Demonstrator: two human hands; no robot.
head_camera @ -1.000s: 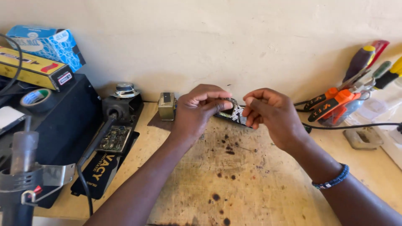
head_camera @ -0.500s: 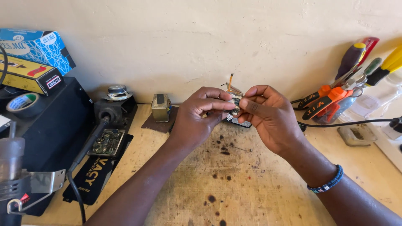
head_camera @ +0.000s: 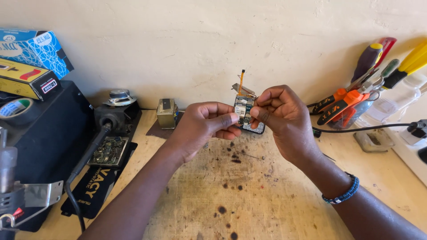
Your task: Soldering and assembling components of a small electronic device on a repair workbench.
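Observation:
Both hands hold up a small opened phone board (head_camera: 243, 108) above the stained wooden bench (head_camera: 231, 195). It is a dark frame with a bluish circuit board, and a thin orange flex strip sticks up from its top. My left hand (head_camera: 202, 126) pinches the board's left side with thumb and forefinger. My right hand (head_camera: 280, 118) grips its right side, fingers curled around the edge. A beaded blue bracelet is on the right wrist.
A black station (head_camera: 42, 133) with a thick cable, tape roll (head_camera: 15, 108) and boxes (head_camera: 31, 53) is at the left. A small transformer (head_camera: 167, 113) and speaker (head_camera: 119, 96) stand by the wall. Screwdrivers and pliers (head_camera: 356, 93) lean at the right, beside a power strip (head_camera: 416, 142).
Both hands have lifted the board from near the bench top and turned it upright, so the circuit side and orange flex strip now face me.

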